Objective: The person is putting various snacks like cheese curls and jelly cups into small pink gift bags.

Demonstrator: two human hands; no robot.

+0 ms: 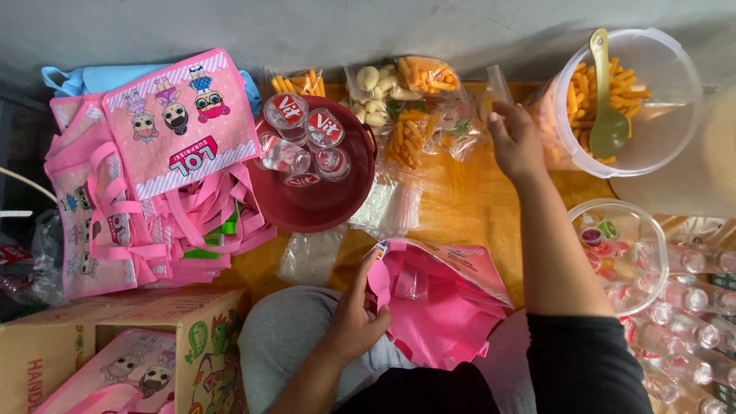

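Note:
My left hand [354, 316] grips the rim of an open pink gift bag [445, 307] that lies on my lap, with a small clear cup visible inside. My right hand [517, 144] is stretched out over the orange mat, its fingertips pinched on a clear plastic snack packet [497, 86]. That packet stands beside a heap of packets filled with orange sticks and pale crackers [410, 103]. A dark red bowl [322, 203] holding several sealed water cups sits left of the heap.
A stack of pink cartoon bags [153, 184] lies at the left, a cardboard box [115, 349] with more at lower left. A clear tub of orange sticks with a green scoop [625, 100] stands at upper right, a tub of jelly cups [617, 245] and small bottles [690, 307] at right.

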